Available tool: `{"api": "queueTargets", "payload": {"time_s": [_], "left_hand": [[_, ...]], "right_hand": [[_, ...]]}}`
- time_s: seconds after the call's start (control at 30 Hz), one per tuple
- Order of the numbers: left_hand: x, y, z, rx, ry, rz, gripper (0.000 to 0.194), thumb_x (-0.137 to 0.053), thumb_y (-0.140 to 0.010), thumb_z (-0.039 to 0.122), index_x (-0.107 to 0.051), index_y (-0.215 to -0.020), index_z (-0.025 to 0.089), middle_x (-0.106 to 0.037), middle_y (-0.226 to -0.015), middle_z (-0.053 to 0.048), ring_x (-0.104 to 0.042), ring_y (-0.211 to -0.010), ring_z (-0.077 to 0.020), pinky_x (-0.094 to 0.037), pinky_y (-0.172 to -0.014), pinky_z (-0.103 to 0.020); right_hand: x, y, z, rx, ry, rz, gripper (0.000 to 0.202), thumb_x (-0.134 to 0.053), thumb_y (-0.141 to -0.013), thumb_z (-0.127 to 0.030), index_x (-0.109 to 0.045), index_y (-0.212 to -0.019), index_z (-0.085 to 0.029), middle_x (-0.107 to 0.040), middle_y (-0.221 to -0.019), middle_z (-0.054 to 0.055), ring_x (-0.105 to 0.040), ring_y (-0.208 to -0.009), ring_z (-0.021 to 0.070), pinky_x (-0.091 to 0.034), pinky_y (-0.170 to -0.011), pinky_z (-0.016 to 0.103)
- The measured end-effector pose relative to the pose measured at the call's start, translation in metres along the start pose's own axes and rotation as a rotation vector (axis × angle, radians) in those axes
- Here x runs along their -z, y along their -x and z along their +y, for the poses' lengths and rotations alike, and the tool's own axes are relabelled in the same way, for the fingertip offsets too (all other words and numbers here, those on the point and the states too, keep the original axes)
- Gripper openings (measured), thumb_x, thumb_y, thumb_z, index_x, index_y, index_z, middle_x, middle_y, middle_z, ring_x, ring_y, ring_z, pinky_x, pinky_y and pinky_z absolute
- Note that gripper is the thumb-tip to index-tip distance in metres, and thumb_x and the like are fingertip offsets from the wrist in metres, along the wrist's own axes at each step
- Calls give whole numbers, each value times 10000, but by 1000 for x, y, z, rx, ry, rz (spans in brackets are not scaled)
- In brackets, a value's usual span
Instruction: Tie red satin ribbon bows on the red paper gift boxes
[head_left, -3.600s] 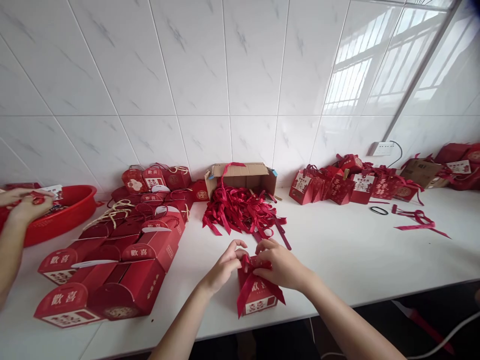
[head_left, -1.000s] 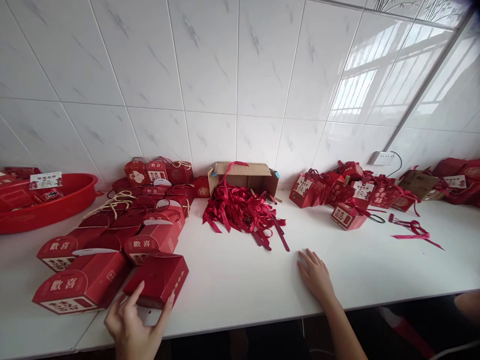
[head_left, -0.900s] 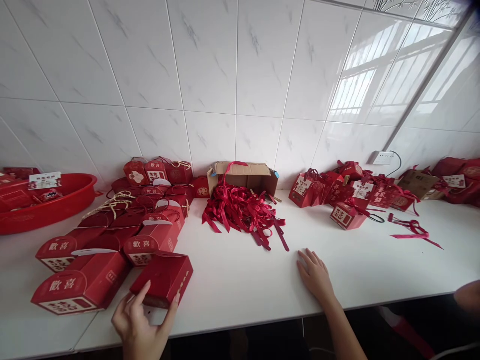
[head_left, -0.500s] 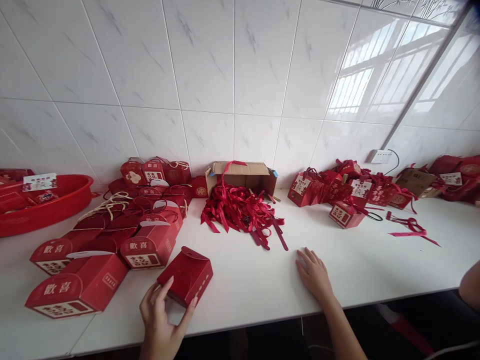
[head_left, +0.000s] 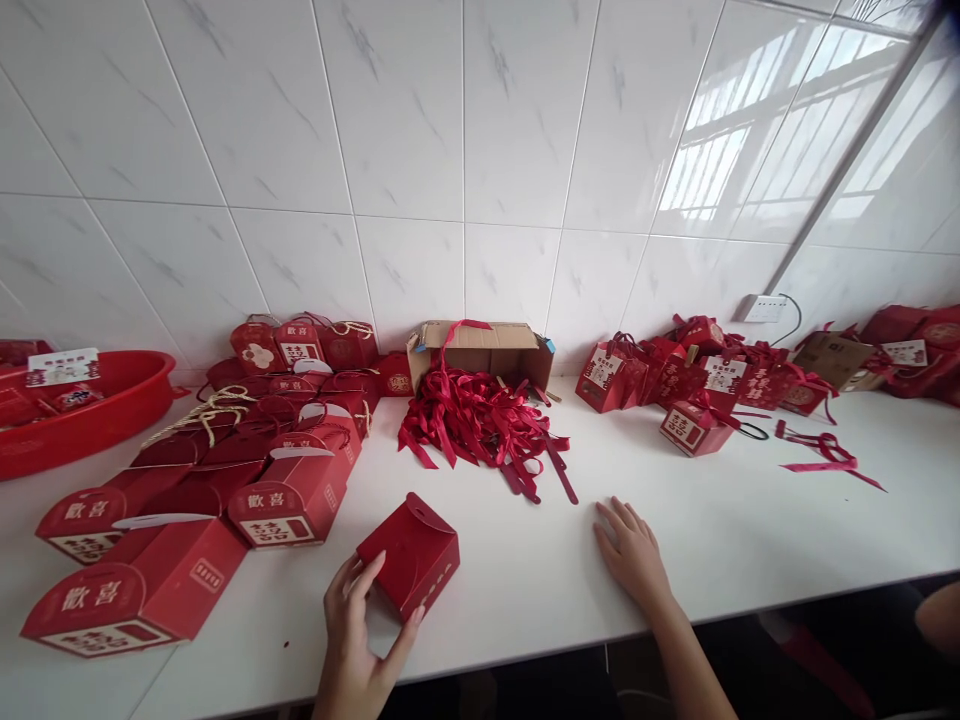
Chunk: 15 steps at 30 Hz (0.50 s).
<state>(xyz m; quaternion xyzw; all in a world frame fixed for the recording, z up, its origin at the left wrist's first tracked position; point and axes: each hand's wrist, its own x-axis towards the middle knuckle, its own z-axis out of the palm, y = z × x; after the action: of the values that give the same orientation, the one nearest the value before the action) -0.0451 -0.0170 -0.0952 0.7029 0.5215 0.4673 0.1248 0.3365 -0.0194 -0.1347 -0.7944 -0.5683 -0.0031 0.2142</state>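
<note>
White table (head_left: 517,580), its front edge nearest, takes up the lower part of the view. L hand (head_left: 356,640), low centre, has thumb & fingers spread moderately around the near corner of a red folded gift box (head_left: 411,550), which sits askew close to the front edge, rounded flap on its far side. R hand (head_left: 634,555) lies palm-down, fingers loosely out, w/ nothing in it, well apart from that box.

Risks, prob.: grip is at one corner only, so box could swivel or slip; too much thumb pressure might dent the card wall or pop the flap; a careless pull twd the edge could drop it.

L of the box, rows of red gift boxes (head_left: 289,500) stand packed tight; an elbow knock could skew them. Red basin (head_left: 97,435) is beyond, far L.

Centre: heap of ribbons (head_left: 480,420) spills from a cardboard box (head_left: 487,335); stray tails could snag under a box slid that way. R side: single ribbon-tied box (head_left: 696,430), black loop (head_left: 752,431) just beside it, loose ribbon (head_left: 832,452), then grouped bow-tied boxes (head_left: 667,375). Power strip (head_left: 761,308) & tiled wall (head_left: 405,120) at back.
</note>
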Motion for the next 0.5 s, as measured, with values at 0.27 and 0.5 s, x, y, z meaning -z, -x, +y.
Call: {"api": "queueTargets", "payload": {"time_s": [0.27, 0.5], "left_hand": [[-6, -4, 16, -30, 65, -192, 596, -569, -829, 298, -312, -1366, 288, -323, -1395, -127, -338, -1326, -305, -441, -995, -477], [-21, -2, 24, -24, 154, -216, 579, -574, -830, 287, -352, -1364, 287, -314, -1409, -140, -347, -1326, -319, -460, -979, -473]], "right_hand": [[2, 0, -2, -4, 2, -16, 466, -329, -914, -417, -545, -1277, -219, -438, -1419, 74, -336, -1343, 266, -302, -1078, 458], [9, -5, -4, -62, -92, -3, 421, -412, -856, -411, -602, -1188, -236, -499, -1354, 79, -379, -1301, 297, -337, -1032, 497]]}}
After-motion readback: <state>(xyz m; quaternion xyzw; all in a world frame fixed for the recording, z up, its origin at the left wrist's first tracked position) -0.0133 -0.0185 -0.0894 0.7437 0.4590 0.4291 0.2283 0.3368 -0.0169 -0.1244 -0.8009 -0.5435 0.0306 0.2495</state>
